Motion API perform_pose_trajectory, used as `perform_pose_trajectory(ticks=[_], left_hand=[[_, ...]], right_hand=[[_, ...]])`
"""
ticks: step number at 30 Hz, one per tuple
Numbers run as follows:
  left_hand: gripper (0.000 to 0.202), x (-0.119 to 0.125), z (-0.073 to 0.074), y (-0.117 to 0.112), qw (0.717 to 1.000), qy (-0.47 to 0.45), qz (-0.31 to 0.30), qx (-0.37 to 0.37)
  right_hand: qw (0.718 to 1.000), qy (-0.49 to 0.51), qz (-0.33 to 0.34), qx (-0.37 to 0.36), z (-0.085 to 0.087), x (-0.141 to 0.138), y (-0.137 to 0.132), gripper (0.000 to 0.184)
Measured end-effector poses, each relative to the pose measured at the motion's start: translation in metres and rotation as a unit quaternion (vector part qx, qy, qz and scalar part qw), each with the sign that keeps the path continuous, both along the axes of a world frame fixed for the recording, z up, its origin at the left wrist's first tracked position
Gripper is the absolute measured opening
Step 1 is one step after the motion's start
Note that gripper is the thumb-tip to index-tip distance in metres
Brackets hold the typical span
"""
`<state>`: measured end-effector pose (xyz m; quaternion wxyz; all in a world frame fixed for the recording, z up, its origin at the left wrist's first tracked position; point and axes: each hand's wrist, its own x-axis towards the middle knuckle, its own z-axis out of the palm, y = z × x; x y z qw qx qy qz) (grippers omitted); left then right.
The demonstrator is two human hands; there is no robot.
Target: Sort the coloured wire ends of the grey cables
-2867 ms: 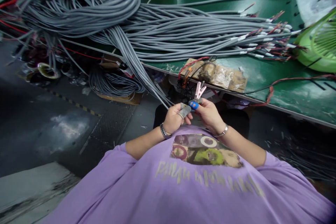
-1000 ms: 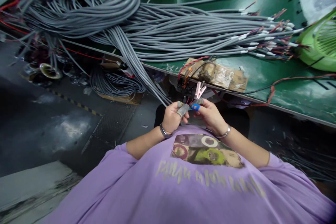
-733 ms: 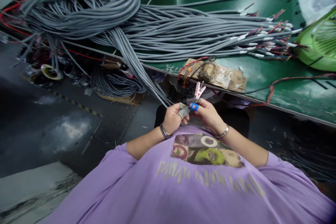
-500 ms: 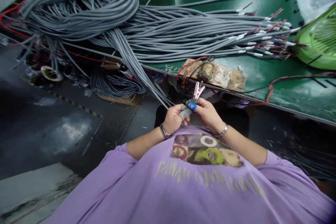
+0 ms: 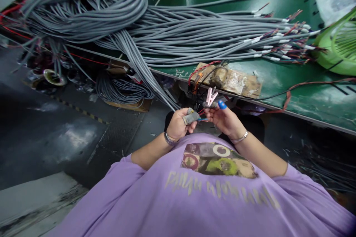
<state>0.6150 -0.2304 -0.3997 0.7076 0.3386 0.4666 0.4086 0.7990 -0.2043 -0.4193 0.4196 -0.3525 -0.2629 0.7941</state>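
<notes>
My left hand [image 5: 179, 124], its thumb wrapped in grey tape, is closed around the end of a grey cable [image 5: 155, 89] that runs up to the bench. Thin coloured wires [image 5: 202, 115] fan out of that end toward my right hand [image 5: 225, 120]. My right hand pinches the wires and holds small pink clippers [image 5: 211, 98] that point up. Its forefinger, capped in blue tape, sticks out straight. Both hands hover close to my purple shirt, below the bench edge.
A large heap of grey cables [image 5: 116, 18] covers the green bench [image 5: 278, 77], their stripped coloured ends [image 5: 289, 40] to the right. A taped cardboard pad [image 5: 230, 79] lies at the bench edge. A green fan [image 5: 338, 44] stands at the far right. More cable coils [image 5: 119, 90] lie on the floor.
My hands have drawn a little apart, so the coloured wires now show between them. My right forefinger with the blue tape has lifted away from the left thumb.
</notes>
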Motion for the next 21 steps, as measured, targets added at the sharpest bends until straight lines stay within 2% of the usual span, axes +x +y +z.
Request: perform_pose_trajectory(ticks=[3,6,10,12,16,21], left_hand=[[0.043,-0.003,0.011,0.006,0.997,-0.021,-0.066,-0.028],[0.042,-0.001,0.02,0.012,0.994,-0.021,-0.104,-0.035],[0.043,0.004,0.024,0.018,0.993,-0.021,-0.109,-0.026],[0.042,0.006,0.023,0.021,0.993,-0.019,-0.114,-0.027],[0.042,0.008,0.019,0.023,0.992,-0.025,-0.118,-0.037],[0.041,0.009,0.015,0.023,0.992,-0.028,-0.117,-0.042]], right_hand=[[1.0,-0.009,-0.005,-0.004,0.004,0.001,0.013,0.055],[0.997,-0.041,-0.02,0.058,0.011,-0.006,0.021,0.054],[0.975,-0.13,-0.126,0.126,0.012,-0.017,0.022,0.054],[0.978,-0.124,-0.135,0.104,0.011,-0.022,0.023,0.058],[0.993,-0.044,-0.111,0.007,0.017,-0.028,0.026,0.06],[0.988,0.007,-0.151,-0.029,0.025,-0.033,0.029,0.053]])
